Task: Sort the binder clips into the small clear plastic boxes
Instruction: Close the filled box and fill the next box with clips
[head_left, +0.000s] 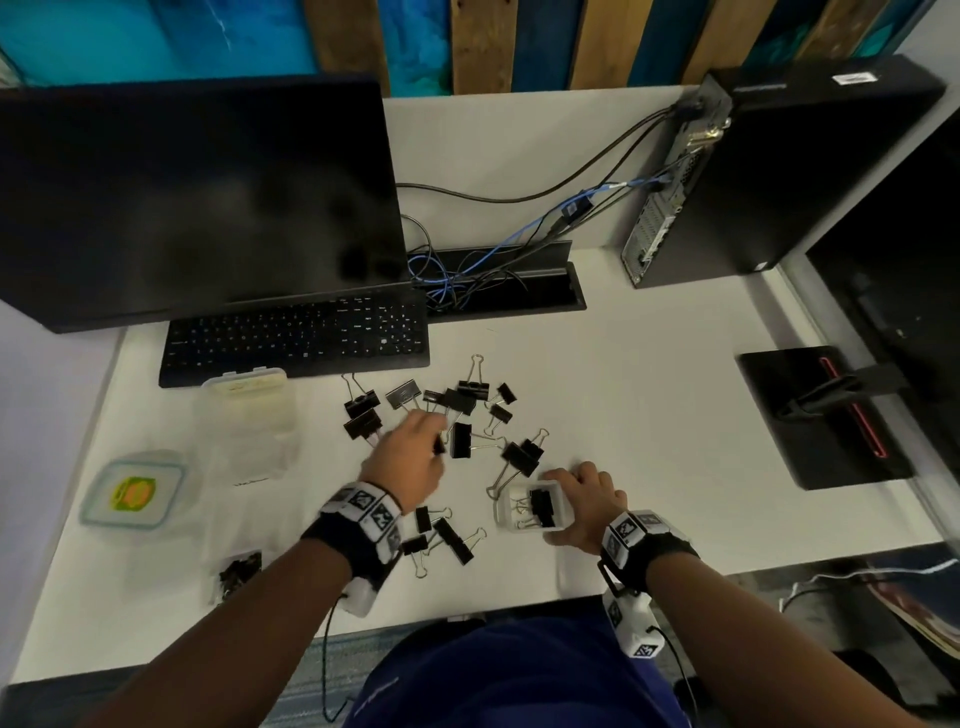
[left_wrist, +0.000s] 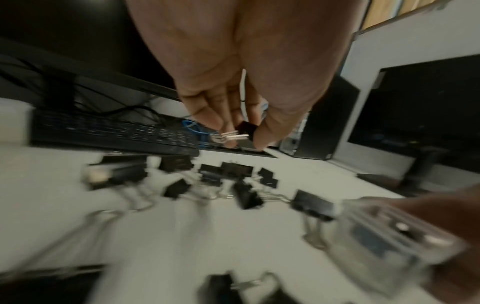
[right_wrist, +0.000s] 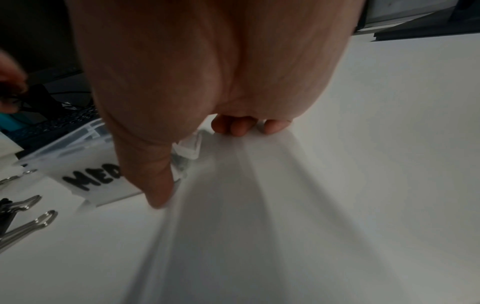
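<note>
Several black binder clips (head_left: 460, 439) of mixed sizes lie scattered on the white desk (head_left: 649, 415). My left hand (head_left: 435, 442) hovers over the pile and pinches a small black clip (left_wrist: 246, 128) between thumb and fingers, its silver handles pointing left. My right hand (head_left: 560, 506) grips a small clear box (head_left: 535, 506) near the front edge, thumb on the near side and fingers round the far side. Black clips lie inside it. In the right wrist view the box (right_wrist: 85, 164) carries a label starting "MED", and my thumb (right_wrist: 155, 181) presses its corner.
A taller clear lidded box (head_left: 244, 415) stands left of the pile, and a clear box with tiny clips (head_left: 238, 571) sits nearer me. A lid with a green-yellow sticker (head_left: 134, 491) lies far left. Behind are a keyboard (head_left: 296, 338), a monitor (head_left: 197, 197), cables (head_left: 457, 275) and a PC tower (head_left: 753, 171).
</note>
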